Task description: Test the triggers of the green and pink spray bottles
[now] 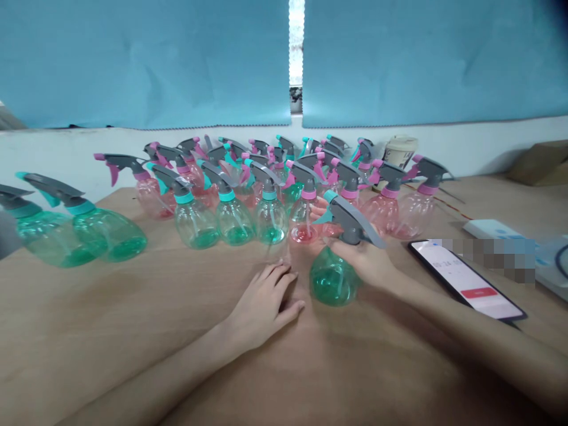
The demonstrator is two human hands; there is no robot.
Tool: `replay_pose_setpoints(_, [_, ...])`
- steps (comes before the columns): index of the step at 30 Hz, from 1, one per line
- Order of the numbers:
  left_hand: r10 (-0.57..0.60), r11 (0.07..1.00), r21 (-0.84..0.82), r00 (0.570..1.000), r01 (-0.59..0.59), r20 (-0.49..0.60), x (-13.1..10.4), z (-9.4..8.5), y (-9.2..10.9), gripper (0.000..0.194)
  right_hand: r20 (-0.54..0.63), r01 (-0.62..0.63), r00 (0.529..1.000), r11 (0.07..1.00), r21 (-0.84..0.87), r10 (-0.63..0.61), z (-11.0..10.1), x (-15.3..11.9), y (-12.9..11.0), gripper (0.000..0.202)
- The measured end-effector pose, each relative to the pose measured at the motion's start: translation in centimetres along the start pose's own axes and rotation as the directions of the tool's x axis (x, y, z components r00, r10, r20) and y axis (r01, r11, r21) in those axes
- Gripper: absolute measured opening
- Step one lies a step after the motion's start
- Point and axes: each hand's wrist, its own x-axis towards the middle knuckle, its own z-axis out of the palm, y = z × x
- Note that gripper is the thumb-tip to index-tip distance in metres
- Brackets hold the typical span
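My right hand (361,257) is wrapped round the neck of a green spray bottle (333,281) with a grey and teal head, which stands upright at the centre right. Left of it, my left hand (265,305) lies on the wooden table (177,331) with its fingers a little apart and nothing in it. Just behind the hands stands a row of bottles, among them a green one (270,222) and a pink one with a pink collar (303,222). Two green bottles (110,234) stand at the far left.
Several more pink and green spray bottles (155,195) crowd the back of the table. At the right lie a phone (465,278) and a white power strip (501,234). A paper cup (399,151) and a cardboard box (541,163) are at the back right.
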Motion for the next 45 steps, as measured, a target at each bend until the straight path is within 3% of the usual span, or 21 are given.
replay_pose_setpoints(11, [0.000,1.000,-0.010,1.000,0.000,0.003,-0.03,-0.10,0.08,0.040,0.012,0.007,1.000,0.997,0.080,-0.008,-0.09,0.03,-0.68,0.042])
replay_pose_setpoints(18, [0.002,1.000,-0.009,1.000,-0.002,0.001,-0.02,-0.13,0.08,0.040,0.000,-0.018,1.000,0.999,0.036,0.018,-0.02,0.02,-0.55,0.040])
replay_pose_setpoints(41, [0.000,1.000,-0.015,1.000,0.000,0.004,0.07,-0.14,0.08,0.040,0.040,0.066,0.996,0.978,0.196,-0.075,0.02,0.27,-0.70,0.039])
replay_pose_setpoints(45, [-0.001,1.000,-0.013,1.000,0.001,0.004,0.03,-0.19,0.09,0.041,0.040,0.033,0.998,0.990,0.134,-0.039,-0.06,0.14,-0.63,0.038])
